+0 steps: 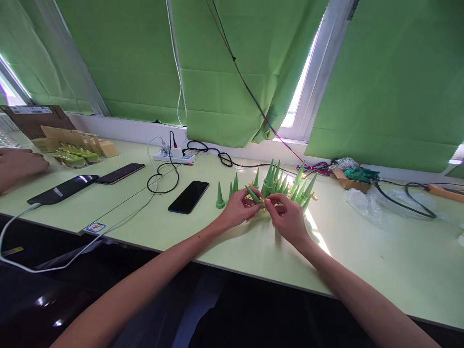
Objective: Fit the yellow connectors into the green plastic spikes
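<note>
Between the fingers of my left hand [239,208] is a green cone-shaped nozzle [253,194], tilted with its tip up to the left. My right hand [289,216] pinches a small yellow piece [264,200] at the wide end of that nozzle. The two hands nearly touch at the fingertips, just above the table. Behind them stand several more green nozzles [268,179], some with yellow pieces at their bases. One separate green nozzle [219,197] stands upright to the left of my left hand.
A black phone [188,197] lies left of my hands, with two more dark devices farther left. A power strip [174,156] with cables sits at the back. Another person's hand [21,166] is at the far left, near a cardboard box [107,147]. Clear plastic bags [366,205] lie right.
</note>
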